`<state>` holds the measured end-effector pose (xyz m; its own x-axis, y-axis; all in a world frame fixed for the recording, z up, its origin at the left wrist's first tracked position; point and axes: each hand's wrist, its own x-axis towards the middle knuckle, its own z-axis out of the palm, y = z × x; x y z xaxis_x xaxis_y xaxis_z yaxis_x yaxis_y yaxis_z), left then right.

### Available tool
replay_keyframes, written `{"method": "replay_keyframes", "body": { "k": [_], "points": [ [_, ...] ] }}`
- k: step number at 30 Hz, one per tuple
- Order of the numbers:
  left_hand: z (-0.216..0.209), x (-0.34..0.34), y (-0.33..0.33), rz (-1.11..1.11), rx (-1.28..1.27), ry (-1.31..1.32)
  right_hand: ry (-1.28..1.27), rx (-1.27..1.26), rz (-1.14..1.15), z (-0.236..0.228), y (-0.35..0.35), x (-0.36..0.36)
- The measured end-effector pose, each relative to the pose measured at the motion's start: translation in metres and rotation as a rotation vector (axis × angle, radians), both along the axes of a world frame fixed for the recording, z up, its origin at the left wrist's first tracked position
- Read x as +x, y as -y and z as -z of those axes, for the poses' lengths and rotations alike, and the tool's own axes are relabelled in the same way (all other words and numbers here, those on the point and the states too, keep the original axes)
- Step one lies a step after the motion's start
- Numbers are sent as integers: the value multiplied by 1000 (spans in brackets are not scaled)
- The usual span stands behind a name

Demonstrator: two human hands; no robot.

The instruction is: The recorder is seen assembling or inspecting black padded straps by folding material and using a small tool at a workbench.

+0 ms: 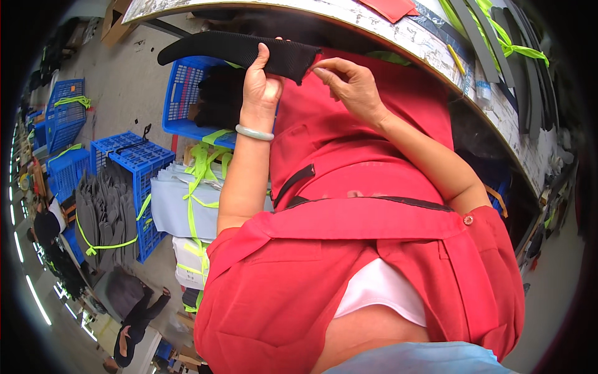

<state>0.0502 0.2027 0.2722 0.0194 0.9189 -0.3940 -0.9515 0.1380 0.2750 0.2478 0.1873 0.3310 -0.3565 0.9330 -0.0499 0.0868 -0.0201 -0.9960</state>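
A long black piece of ribbed fabric (215, 50), curved and narrowing to a rounded tip on the left, is held up in front of me. My left hand (261, 87) grips it near its wider end, thumb over the front and the other fingers hidden behind it. A thin red edge (316, 62) shows at that wider end. There my right hand (356, 90) pinches with thumb and forefinger; any smaller thing between the fingertips is too small to make out. A pale bangle (254, 132) circles my left wrist, and a red apron (367, 156) covers my lap.
Below the fabric stands a blue crate (180, 93) holding dark pieces. Light-blue bundles (171, 199) tied with neon strips are stacked at left, beside another crate (149, 215) and grey pieces (103, 212). A worktable (504, 128) runs along the far right. Another person (128, 336) is at lower left.
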Motion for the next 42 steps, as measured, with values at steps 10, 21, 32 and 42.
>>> {"method": "replay_keyframes", "body": {
  "k": [10, 21, 32, 42],
  "points": [
    [4, 22, 4, -77, 34, -76, -169, -478, 47, 3, -4, -7],
    [5, 63, 7, -34, 53, -29, -213, -597, 217, 18, -13, -7],
    [17, 74, 13, 112, 61, -65, 39, -472, 115, 41, -29, 18],
    [49, -157, 18, -435, -210, -506, -25, -336, 54, 16, -4, 35]
  ]
}}
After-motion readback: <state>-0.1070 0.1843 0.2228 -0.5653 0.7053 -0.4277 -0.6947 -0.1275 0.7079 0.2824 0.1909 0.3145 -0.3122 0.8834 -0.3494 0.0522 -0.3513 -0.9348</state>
